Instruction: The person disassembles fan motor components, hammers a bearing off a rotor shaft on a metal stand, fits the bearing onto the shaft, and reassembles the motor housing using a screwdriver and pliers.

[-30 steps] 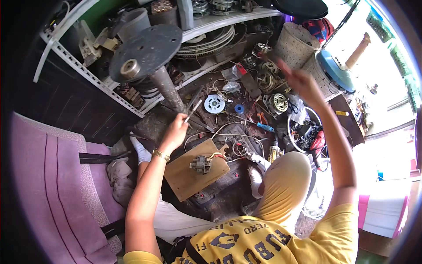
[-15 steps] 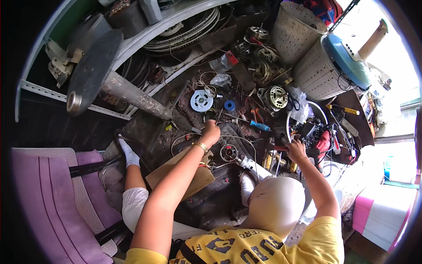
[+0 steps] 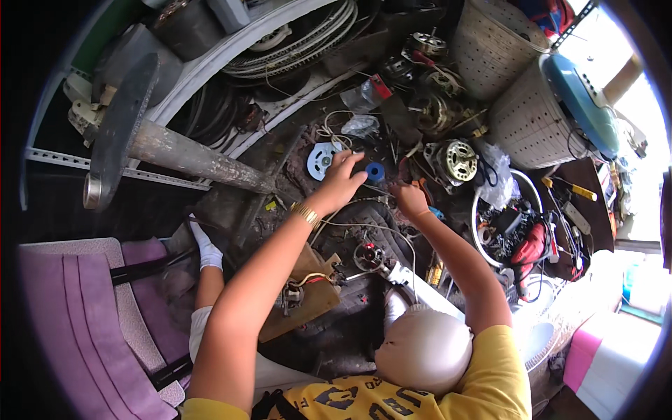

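Observation:
My left hand (image 3: 337, 183) reaches forward beside a pale blue slotted disc (image 3: 318, 161) and a small blue ring (image 3: 375, 171), fingers loosely bent and apart, with nothing clearly held. My right hand (image 3: 409, 199), right of it, has curled fingers near a cable and some orange-handled pliers (image 3: 422, 185); whatever it holds is hidden. Nearer my body, a wooden board (image 3: 315, 308) carries a small motor part (image 3: 292, 299) with wires. A round motor part (image 3: 369, 257) joins a white shaft (image 3: 409, 276).
A metal pedestal (image 3: 189, 157) stands left, before a shelf (image 3: 168, 98) with coils. Several motors (image 3: 458, 163) lie at back, near perforated bins (image 3: 521, 122). A white-rimmed basin (image 3: 474, 224) of parts and a red drill (image 3: 528, 252) are right. A purple cushioned seat (image 3: 70, 301) is lower left.
My left hand has moved forward; the thin rod it held no longer shows. My right hand has swung down and left; the red tool is no longer visible in it.

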The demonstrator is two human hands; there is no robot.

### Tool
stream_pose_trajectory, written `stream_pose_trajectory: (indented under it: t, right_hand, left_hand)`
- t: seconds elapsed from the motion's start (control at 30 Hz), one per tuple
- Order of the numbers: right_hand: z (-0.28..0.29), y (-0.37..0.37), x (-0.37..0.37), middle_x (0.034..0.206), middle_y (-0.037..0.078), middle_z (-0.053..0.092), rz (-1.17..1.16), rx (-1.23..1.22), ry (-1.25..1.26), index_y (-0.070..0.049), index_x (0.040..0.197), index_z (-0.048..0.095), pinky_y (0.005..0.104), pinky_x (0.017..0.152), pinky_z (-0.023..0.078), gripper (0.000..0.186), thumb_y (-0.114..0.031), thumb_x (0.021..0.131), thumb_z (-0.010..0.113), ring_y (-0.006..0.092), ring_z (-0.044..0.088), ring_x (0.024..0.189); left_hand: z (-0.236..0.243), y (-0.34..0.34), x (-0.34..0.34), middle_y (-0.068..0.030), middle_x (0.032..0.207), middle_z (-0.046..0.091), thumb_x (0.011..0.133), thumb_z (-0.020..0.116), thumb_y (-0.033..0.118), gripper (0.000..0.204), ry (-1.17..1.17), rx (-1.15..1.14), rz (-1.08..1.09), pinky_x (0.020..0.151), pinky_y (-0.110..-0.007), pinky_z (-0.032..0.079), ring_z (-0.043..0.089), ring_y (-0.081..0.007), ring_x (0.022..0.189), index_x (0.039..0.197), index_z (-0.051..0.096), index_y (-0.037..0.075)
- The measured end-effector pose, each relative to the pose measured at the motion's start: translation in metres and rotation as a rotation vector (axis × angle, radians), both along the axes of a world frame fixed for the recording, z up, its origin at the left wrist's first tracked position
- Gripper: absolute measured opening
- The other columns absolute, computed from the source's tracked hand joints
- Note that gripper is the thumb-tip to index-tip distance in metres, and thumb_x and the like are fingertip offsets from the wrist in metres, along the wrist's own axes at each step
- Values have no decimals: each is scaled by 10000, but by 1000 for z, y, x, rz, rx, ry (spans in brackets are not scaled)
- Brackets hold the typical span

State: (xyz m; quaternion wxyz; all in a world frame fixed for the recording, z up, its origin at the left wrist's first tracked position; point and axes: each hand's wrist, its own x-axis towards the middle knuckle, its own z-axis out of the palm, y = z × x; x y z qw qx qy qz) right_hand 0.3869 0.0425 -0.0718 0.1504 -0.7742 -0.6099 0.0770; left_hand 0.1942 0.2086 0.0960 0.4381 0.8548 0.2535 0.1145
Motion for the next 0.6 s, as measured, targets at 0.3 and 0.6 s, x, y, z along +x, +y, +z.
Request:
stream_pose_trajectory:
  t: [0.3, 0.6]
  right_hand:
    - [-15, 103, -67, 808, 144, 734, 90, -129, -108, -112, 785, 719, 458, 612, 585, 161, -162, 882, 600, 315, 743, 741]
    - [4, 76, -51, 702, 105, 703, 155, -125, -245, -136, 831, 660, 461, 548, 567, 66, -182, 865, 630, 320, 721, 635]
  left_hand:
    - [199, -43, -171, -140, 1205, 588, 885, 651, 40, 301, -67, 202, 56, 983, -396, 478, 600, -316, 1125, 1186, 660, 48]
    - [391, 12, -257, -108, 1148, 585, 735, 810, 93, 458, -250, 1021, 679, 779, -315, 438, 561, -251, 1000, 1128, 579, 44]
